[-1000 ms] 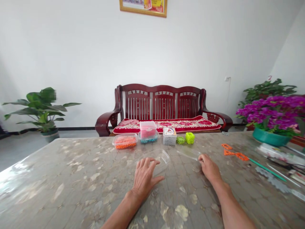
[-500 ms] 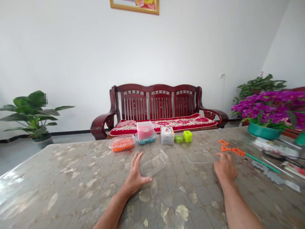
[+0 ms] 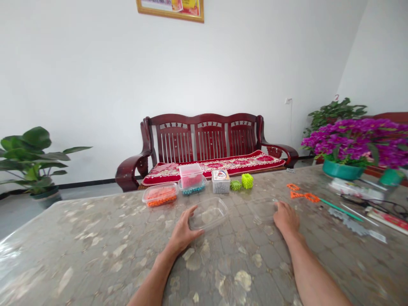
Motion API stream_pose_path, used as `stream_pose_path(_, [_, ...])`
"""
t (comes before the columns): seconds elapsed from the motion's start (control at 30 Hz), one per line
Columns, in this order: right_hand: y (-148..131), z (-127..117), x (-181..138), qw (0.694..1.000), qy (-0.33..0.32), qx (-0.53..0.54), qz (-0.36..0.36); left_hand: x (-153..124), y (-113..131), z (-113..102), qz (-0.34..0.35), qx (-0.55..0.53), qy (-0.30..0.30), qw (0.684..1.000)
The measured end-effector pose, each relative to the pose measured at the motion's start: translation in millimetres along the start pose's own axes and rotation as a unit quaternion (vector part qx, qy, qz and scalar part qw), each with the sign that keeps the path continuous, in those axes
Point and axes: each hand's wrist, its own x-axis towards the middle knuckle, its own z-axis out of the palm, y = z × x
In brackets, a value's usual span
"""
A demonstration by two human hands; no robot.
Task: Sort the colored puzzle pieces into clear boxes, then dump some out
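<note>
Left hand (image 3: 184, 230): thumb and fingers spread around the left end of one clear plastic tray (image 3: 208, 213) (rounded-rectangular, on the surface (image 3: 127, 259)). Right of the tray: one clear lid-like piece (image 3: 263, 210); right hand (image 3: 287, 217) at its edge, fingers curled, pinch unconfirmable. Beyond: four plastic boxes (image 3: 190, 176), two knobbly green pieces (image 3: 247, 181).

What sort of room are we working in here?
Probably a home's living room: a carved wooden settee with a red patterned cover stands against the wall, a leafy potted plant sits on the floor, and purple flowers stand on the table.
</note>
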Motion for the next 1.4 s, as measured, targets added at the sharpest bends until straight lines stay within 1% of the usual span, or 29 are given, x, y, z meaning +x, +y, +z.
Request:
stream_pose_path(0.07, [1, -2, 1, 1.0, 0.002, -0.002, 0.007, 2, -1, 2, 0.014, 0.005, 0.001, 1.0])
stream_pose_path(0.2, [2, -1, 1, 1.0, 0.021, 0.001, 0.008, 3, -2, 6, 0.05, 0.055, 0.027, 0.997])
stream_pose_path(0.37, [5, 7, 1, 0.998, 0.053, 0.014, -0.01, -3, 0, 8, 0.082, 0.1, 0.014, 0.991])
stream_pose_path(0.6, [6, 14, 4, 0.998, 0.045, 0.042, -0.026, -2, 1, 8, 0.068, 0.11, 0.007, 0.992])
stream_pose_path(0.73, [6, 16, 6, 0.998, 0.028, 0.044, -0.031, 1, 4, 7, 0.07, 0.103, 0.025, 0.992])
stream_pose_path(0.8, [7, 17, 6, 0.998, 0.031, 0.042, -0.03, 2, 6, 5, 0.071, 0.096, 0.028, 0.992])
stream_pose_path(0.9, [9, 19, 8, 0.998, 0.038, 0.042, -0.028, 2, 5, 3, 0.077, 0.092, 0.011, 0.993])
stream_pose_path(1.07, [11, 22, 11, 0.998, 0.024, 0.053, -0.022, 1, 1, 3, 0.081, 0.099, -0.007, 0.992])
stream_pose_path(1.3, [9, 19, 10, 0.996, 0.048, 0.068, -0.024, 0, -3, 4, 0.092, 0.099, -0.023, 0.991])
stream_pose_path(1.4, [7, 15, 8, 0.994, 0.07, 0.071, -0.038, 0, -4, 4, 0.087, 0.095, -0.023, 0.991])
